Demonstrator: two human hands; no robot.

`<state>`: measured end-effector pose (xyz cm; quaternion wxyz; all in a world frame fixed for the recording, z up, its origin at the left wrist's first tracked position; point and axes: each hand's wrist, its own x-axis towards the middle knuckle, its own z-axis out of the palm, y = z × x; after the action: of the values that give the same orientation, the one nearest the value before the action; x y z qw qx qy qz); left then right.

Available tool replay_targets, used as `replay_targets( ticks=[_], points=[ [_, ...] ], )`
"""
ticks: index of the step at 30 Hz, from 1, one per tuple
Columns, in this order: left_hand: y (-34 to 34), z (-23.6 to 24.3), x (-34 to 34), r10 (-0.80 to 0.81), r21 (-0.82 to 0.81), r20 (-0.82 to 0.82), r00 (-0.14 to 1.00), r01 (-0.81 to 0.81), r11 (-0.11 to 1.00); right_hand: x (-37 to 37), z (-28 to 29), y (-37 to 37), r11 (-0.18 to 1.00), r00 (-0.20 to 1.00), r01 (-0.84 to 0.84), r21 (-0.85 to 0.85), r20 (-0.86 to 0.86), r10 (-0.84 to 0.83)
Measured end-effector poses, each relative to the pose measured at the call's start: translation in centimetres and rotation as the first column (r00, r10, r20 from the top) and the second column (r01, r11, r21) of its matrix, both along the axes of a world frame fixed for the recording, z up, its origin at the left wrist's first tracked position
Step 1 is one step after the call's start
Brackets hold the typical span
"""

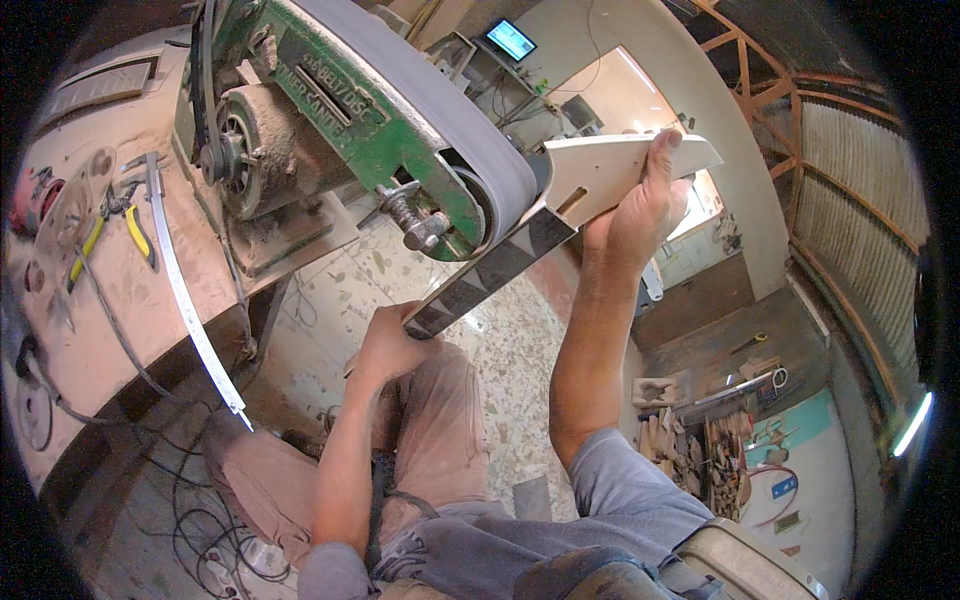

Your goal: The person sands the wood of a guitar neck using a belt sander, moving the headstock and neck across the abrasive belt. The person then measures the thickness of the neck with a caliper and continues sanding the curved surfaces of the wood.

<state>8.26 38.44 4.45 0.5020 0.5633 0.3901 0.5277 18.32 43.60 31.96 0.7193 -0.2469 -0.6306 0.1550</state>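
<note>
Both my hands hold a guitar neck, slanting up to the right, with a dark fingerboard (pixel 490 275) that has lighter triangular inlays. Its pale, bare-wood headstock (pixel 590 170) has a slot and a pointed end. My left hand (pixel 395 345) is wrapped round the lower end. My right hand (pixel 640 205) grips the headstock, thumb lying on its face. Close against the rounded end of a grey sanding belt (pixel 505 180) is the neck where it meets the headstock; whether they touch, I cannot tell. The belt runs on a dusty green sander (pixel 340 110).
A dusty bench (pixel 120 330) on the left bears a metal ruler (pixel 185 270), yellow-handled pliers (pixel 138 235) and a red power tool (pixel 38 195). Cables (pixel 200 520) tangle on the floor below. Wood pieces (pixel 690 450) stack at the right; a lit screen (pixel 511 40) stands at the back.
</note>
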Motion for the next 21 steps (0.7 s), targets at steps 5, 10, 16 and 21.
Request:
replay_targets(
  ticks=[5,10,16,21],
  points=[
    [1.2,-1.2,0.3,-0.128,-0.045,0.026,0.991,0.129,0.991,-1.1,-0.6,-0.5,0.99,0.992,0.112,0.081,0.045,-0.116],
    [1.1,-1.8,0.8,-0.145,-0.043,0.054,0.988,0.148,0.988,-1.3,-1.5,-0.7,0.979,0.981,0.174,0.105,0.065,-0.182],
    [0.7,-1.5,0.6,-0.147,-0.061,0.02,0.989,0.148,0.987,-1.6,-1.9,-1.2,0.96,0.963,0.25,0.13,0.066,-0.26],
    [1.7,-2.9,1.2,-0.201,-0.055,0.001,0.98,0.201,0.978,-1.7,-2.2,-1.5,0.949,0.955,0.273,0.155,0.074,-0.287]
  ],
)
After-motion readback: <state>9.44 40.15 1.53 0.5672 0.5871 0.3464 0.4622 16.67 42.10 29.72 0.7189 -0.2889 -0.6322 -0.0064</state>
